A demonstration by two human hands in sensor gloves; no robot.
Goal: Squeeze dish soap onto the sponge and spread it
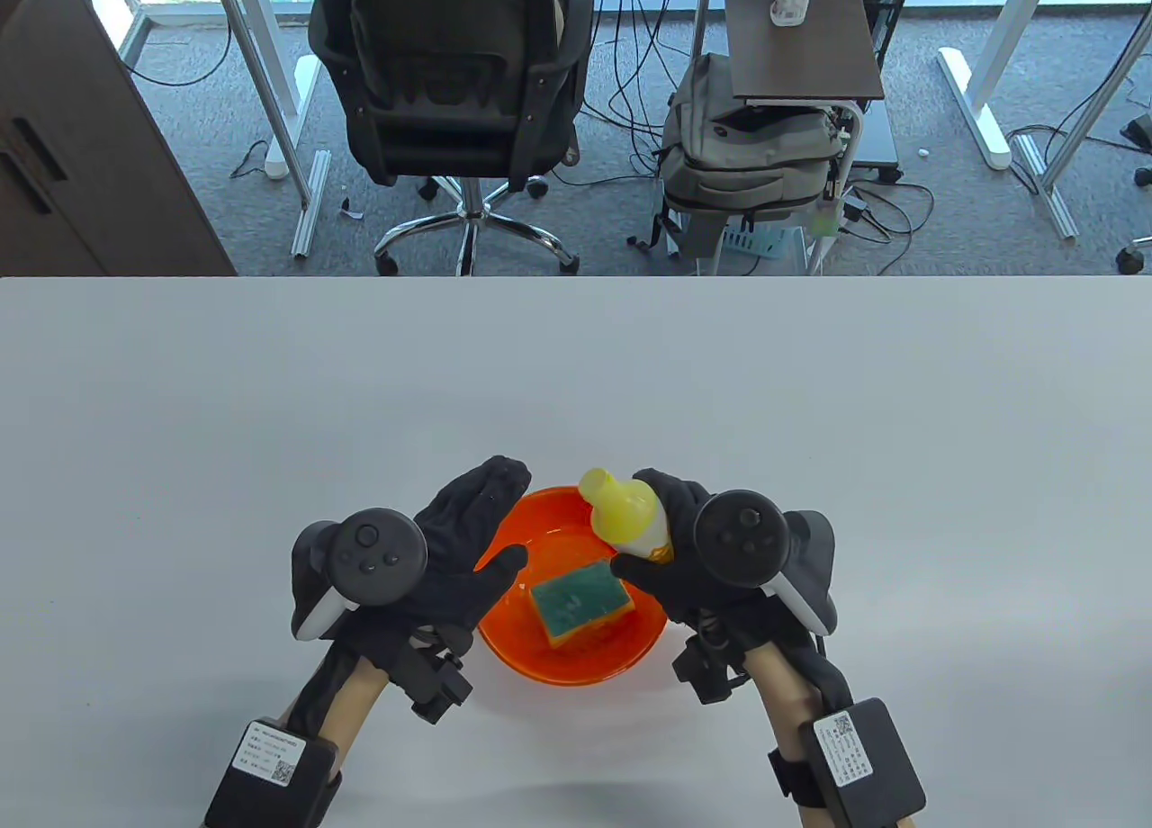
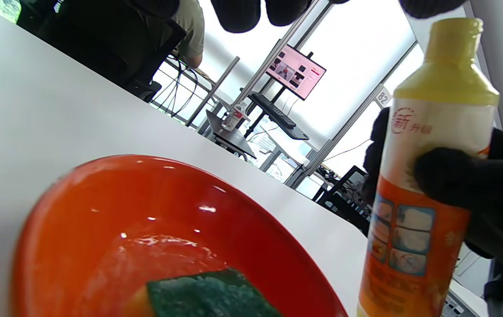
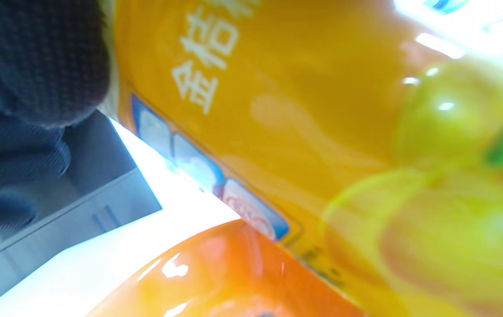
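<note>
Two gloved hands are working over an orange plastic bowl (image 1: 576, 666) that is sitting on the white tabletop (image 1: 810, 396) near the person. The right hand (image 1: 711, 567) is gripping a dish soap bottle (image 1: 630, 517) around its orange-labelled body, fingers wrapping the far side and the thumb pressing the near side, and is holding it above the bowl's right rim with the yellow top pointing up and away. In the left wrist view the bottle (image 2: 427, 176) is standing close to upright, so no soap is coming out yet; whether its cap is open is too hard to tell. The left hand (image 1: 450, 549) is hovering at the bowl's left rim with fingers spread and holding nothing, though whether it is touching the rim cannot be told. A green-and-yellow sponge (image 1: 580, 603) is lying in the bottom of the bowl, green scouring face up, and a wet sheen is showing on the bowl floor around it in the left wrist view. Judging from this, the step in hand is bringing the bottle into place, with squeezing not yet begun. The next move is probably calling for tipping the nozzle down over the sponge and pressing the bottle's sides, while the free hand is steadying the bowl.
</note>
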